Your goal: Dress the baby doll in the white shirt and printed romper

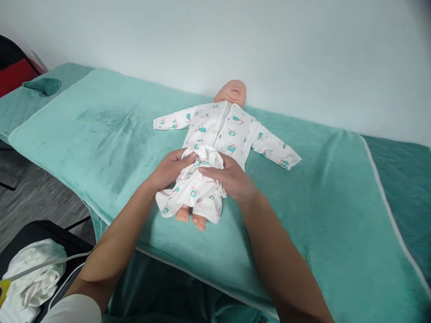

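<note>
A baby doll (235,90) lies on its back on a green covered bed, its head toward the wall. It wears a white long-sleeved baby shirt (234,134) printed with small animals, sleeves spread to both sides. White printed baby pants (195,191) are bunched over its lower body, and both bare feet (199,222) stick out below. My left hand (171,168) grips the left side of the gathered waist, thumb on top. On the other side, my right hand (234,177) pinches the same cloth with its thumb across it. Most fingertips are hidden behind the fabric.
The green bed cover (305,221) stretches to both sides, against a pale wall (241,35). A black chair (73,248) at lower left holds crumpled white cloth (38,273). A white cable (45,265) runs past my left arm. Another chair (13,76) stands at far left.
</note>
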`<state>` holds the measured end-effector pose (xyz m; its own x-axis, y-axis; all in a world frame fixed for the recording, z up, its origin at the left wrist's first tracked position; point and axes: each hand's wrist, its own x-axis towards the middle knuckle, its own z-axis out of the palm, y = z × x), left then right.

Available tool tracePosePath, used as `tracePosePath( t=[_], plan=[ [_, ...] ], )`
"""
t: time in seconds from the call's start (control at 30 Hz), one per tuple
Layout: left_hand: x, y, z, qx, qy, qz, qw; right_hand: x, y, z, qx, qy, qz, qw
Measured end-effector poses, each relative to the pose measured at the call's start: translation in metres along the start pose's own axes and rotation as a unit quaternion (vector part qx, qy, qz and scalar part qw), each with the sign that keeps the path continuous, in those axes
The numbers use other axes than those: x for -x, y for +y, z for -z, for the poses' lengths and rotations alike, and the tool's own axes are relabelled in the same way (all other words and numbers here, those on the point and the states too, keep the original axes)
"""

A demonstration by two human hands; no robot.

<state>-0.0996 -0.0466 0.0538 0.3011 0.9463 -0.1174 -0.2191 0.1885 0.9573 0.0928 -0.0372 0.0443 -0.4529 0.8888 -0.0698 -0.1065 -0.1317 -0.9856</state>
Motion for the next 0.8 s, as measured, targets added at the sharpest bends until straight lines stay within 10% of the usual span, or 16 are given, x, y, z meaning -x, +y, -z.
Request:
tracePosePath(
  t=[0.17,0.53,0.8],
  plan=[
    [0.014,0.011,0.002,-0.147,-0.088,0.024,0.985,-0.003,0.011,-0.001,-0.063,0.042,0.016,0.997],
    [0.006,-0.011,-0.009,0.091,0.075,-0.009,0.993,0.001,-0.007,0.000,0.079,-0.109,-0.035,0.990],
    [0.011,0.000,-0.004,-0.064,-0.056,0.051,0.995,-0.002,0.017,0.007,-0.105,-0.035,-0.002,0.994]
  ],
)
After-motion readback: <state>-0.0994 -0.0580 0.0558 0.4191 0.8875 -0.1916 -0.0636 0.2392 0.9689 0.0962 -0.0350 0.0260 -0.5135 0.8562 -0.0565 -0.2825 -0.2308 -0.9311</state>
